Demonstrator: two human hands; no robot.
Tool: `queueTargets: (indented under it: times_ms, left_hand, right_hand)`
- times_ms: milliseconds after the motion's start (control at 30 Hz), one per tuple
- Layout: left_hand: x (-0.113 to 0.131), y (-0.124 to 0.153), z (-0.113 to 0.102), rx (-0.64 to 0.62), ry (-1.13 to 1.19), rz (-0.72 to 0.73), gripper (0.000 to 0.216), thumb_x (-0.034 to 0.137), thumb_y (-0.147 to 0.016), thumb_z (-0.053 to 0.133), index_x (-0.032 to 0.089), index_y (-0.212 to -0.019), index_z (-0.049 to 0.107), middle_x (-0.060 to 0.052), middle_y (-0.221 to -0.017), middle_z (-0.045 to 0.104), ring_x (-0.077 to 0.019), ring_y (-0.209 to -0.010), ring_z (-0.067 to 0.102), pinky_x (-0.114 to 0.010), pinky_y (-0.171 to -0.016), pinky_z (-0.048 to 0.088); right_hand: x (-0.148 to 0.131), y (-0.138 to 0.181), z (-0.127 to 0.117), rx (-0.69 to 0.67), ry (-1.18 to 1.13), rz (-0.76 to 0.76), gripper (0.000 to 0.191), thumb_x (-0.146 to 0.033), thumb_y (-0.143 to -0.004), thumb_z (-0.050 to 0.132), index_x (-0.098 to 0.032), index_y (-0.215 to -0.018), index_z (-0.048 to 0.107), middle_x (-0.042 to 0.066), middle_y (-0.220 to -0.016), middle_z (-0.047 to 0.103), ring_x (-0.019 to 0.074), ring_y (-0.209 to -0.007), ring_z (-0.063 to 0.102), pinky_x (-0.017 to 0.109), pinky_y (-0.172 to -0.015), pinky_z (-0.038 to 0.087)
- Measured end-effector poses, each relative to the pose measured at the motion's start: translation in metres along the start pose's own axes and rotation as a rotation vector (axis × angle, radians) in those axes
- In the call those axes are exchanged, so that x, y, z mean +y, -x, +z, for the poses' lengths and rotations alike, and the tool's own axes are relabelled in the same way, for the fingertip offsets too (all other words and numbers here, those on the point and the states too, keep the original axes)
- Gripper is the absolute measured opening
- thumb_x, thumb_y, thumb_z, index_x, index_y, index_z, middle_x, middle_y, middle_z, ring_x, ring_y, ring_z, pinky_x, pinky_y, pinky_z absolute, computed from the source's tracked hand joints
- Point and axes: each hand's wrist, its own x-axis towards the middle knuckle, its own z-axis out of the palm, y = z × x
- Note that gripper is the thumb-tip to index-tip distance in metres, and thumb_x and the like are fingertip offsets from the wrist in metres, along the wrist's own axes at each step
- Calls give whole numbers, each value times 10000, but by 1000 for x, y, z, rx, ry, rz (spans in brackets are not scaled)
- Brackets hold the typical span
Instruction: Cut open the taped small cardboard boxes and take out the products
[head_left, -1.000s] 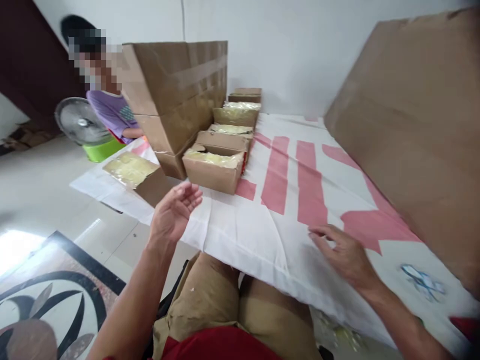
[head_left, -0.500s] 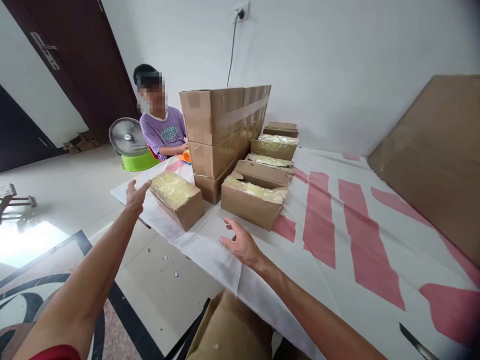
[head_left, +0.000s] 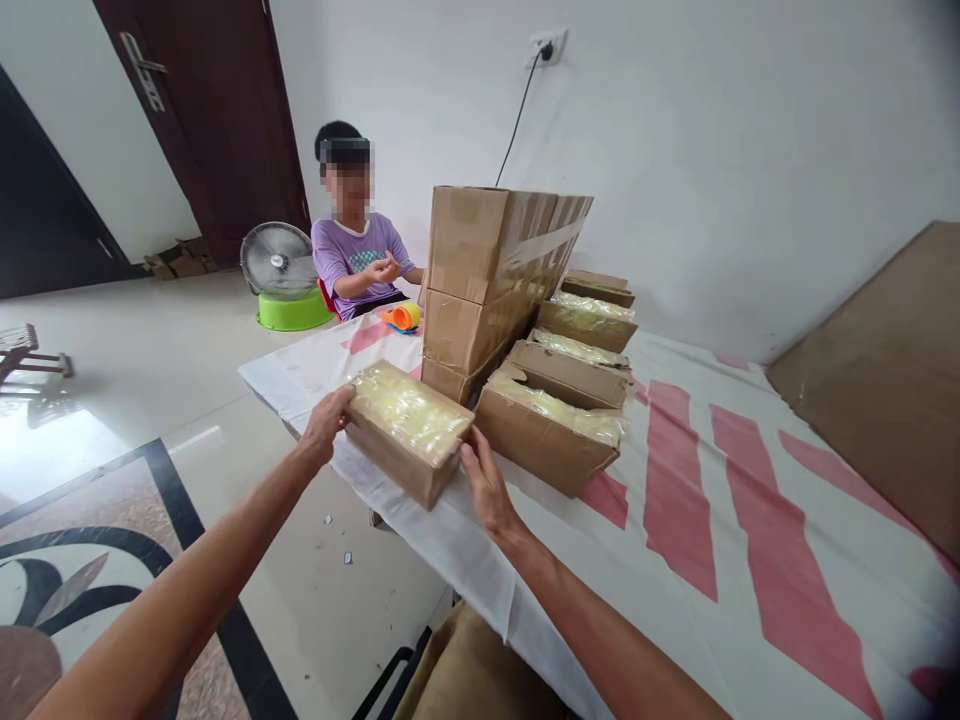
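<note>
A cardboard box (head_left: 401,465) with clear film and yellowish contents showing at its top sits near the table's left front edge. My left hand (head_left: 326,425) holds its left end, fingers on the far side of the corner. At the box's right end, my right hand (head_left: 486,480) grips the corner with its thumb and fingers. Just right of it stands an open cardboard box (head_left: 540,440) lined with clear film. A stack of taped cardboard boxes (head_left: 465,245) rises behind the held box.
More open boxes (head_left: 585,325) line up toward the wall. On the white and red tablecloth (head_left: 667,490), an orange tape dispenser (head_left: 403,317) lies near a seated person (head_left: 367,255) in a purple shirt. A large cardboard sheet (head_left: 885,370) leans at right; a fan (head_left: 277,262) stands on the floor.
Both hands have closed onto the ends of the box, which has turned slightly. My view has shifted left. The seated person has raised a hand in front of the chest.
</note>
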Motion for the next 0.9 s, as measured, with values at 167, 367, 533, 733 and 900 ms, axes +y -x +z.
queueTargets:
  times_ms: [167,367,533,733,900]
  left_hand:
    - [-3,83,16,-253,-61,-38,646,744,-596,766,175,-899,724,-83,-981,717,-290,-969,621,-387,-793,497]
    - [-12,168,73,-702,-68,-52,597,721,-775,666,186,-1033,723,-98,-1106,727,-306,-1084,632,-410,-921,506]
    - [-25,209,116,-851,-26,-16,642,690,-838,616,180,-1219,696,-134,-1262,705,-305,-1181,630,-405,-964,515]
    - [-60,201,131,-679,-257,120,509,576,-929,459,171,-1110,708,-139,-1113,743,-270,-1050,683,-390,-900,546]
    - [-88,195,137,-636,-457,257,182,321,-765,597,205,-853,706,-102,-943,740,-270,-973,655,-402,-954,501]
  right_hand:
    - [-6,71,-71,164,28,58,729,-767,-928,536,-270,-1458,593,97,-1570,572,317,-1501,468,515,-1268,340]
    - [3,135,-170,480,-70,92,625,-663,-658,809,-278,-1147,752,113,-1158,785,366,-1163,709,494,-979,599]
    - [20,165,-224,746,-149,124,464,-609,-615,805,-297,-953,742,35,-834,762,313,-878,728,472,-824,616]
    - [30,191,-221,843,-78,123,351,-546,-723,629,-242,-879,707,38,-758,719,269,-778,665,418,-753,581]
    - [31,218,-202,752,152,91,215,-417,-745,581,-235,-814,674,68,-812,731,281,-906,657,397,-869,564]
